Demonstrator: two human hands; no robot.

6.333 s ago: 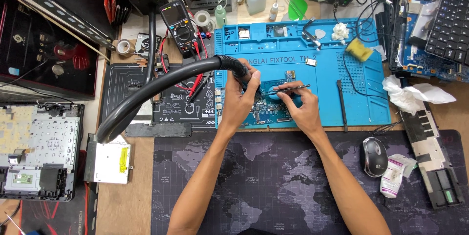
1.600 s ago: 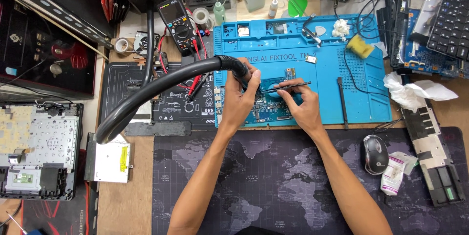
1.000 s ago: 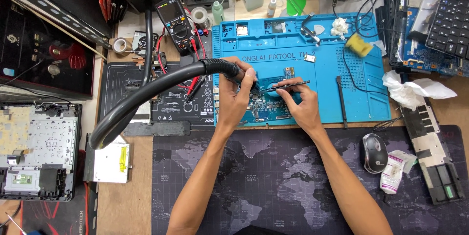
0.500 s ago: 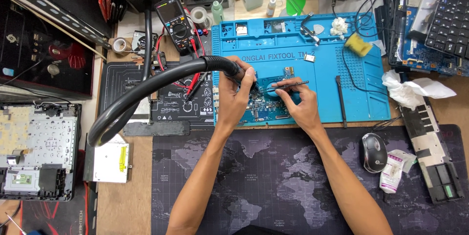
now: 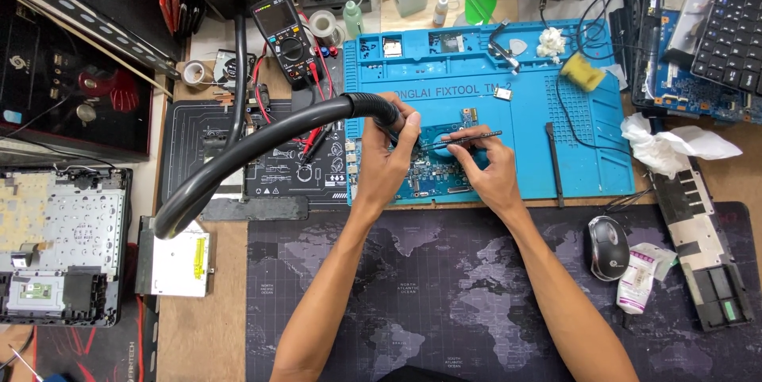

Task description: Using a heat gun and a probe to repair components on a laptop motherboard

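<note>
- Left hand (image 5: 386,161): fingers wrapped round the nozzle end of the black hose (image 5: 262,140), aimed down at the circuit board (image 5: 435,172).
- Right hand (image 5: 486,169): fingers pinching tweezers (image 5: 464,141), tips over the board's far edge.
- Board lies on the blue mat (image 5: 548,88), directly under both hands, mid-surface.
- Progress: looks mid-rework; can't tell whether any part is lifted yet. Board not cleared off the mat.
- Multimeter (image 5: 284,39) sits far left, untouched.
</note>
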